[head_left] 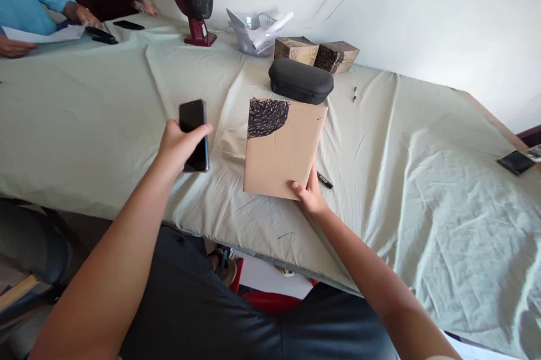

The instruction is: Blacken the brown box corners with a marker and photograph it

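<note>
Pale green cloth (105,89) covers a long, wrinkled tabletop against a white wall (422,16). From the head view, the right hand (310,194) grips the cardboard piece (281,160) at its lower right corner, thumb on top and the other fingers mostly hidden behind the edge. It sits in front of the person, its black scribbled patch (267,116) at upper left. Such a corner grip leaves that patch uncovered but probably lets the far side tip; spreading the fingers further underneath would steady it. Left of it, the left hand (180,140) is closed around the phone (192,115), thumb across the dark screen; a looser thumb, nearer the rim, would cover less glass. Whether the phone is lifted, I cannot tell.

A black marker (325,180) lies just beside the right hand, easily knocked. Beyond the cardboard, a black case (301,81) and two patterned boxes (338,57) crowd the far side.
</note>
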